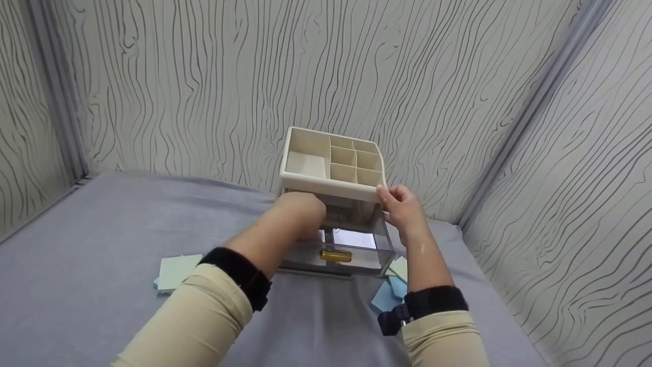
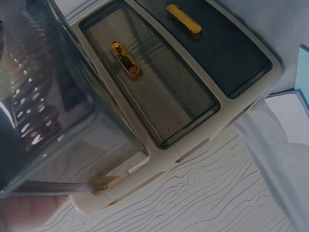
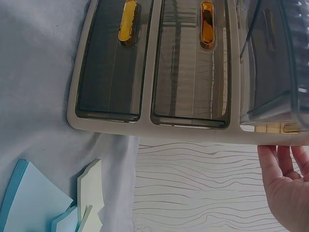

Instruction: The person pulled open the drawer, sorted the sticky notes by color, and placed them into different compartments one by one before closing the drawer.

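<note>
Fingers (image 1: pixel 400 192) of the right hand (image 1: pixel 407 215) grip the cream box (image 1: pixel 331 186) at its top right front corner, thumb on the rim. The left hand (image 1: pixel 301 208) dips into the clear drawer (image 1: pixel 368 259), which juts from the front; its fingertips are hidden, so whether they are apart or closed cannot be told. The box stands mid-table (image 1: pixel 112 229), near the wall (image 1: pixel 204 81). It looks like stiff, fairly light plastic, smooth and probably slippery; the thin drawer might crack if forced. Best holds: frame sides for steadying, amber handle (image 1: pixel 336 256) for sliding.
</note>
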